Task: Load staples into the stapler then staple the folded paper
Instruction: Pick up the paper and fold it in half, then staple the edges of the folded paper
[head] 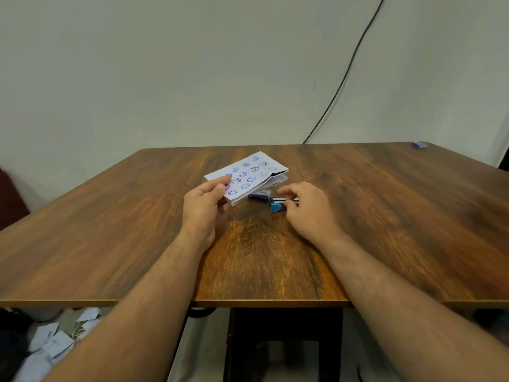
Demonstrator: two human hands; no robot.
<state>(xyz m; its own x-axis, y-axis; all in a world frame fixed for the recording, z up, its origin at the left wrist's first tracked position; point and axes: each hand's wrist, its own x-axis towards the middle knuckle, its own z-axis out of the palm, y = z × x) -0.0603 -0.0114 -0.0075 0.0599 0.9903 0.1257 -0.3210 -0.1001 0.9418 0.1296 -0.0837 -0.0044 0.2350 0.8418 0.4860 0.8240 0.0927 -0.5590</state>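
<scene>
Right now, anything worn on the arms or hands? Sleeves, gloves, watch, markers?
Nothing worn that shows. Both forearms are bare from the frame's bottom edge to the wrist, with no sleeve cuff in view. The left hand and right hand are bare: no gloves, rings, watch, bands, tape or tracking markers. No cables or devices attached.

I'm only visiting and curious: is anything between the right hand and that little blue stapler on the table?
Nothing visible is in the way. The right hand is already at the stapler, fingers open beside it. The small staple box lies just left of it, and the folded paper, held by the left hand, is off to the side.
</scene>
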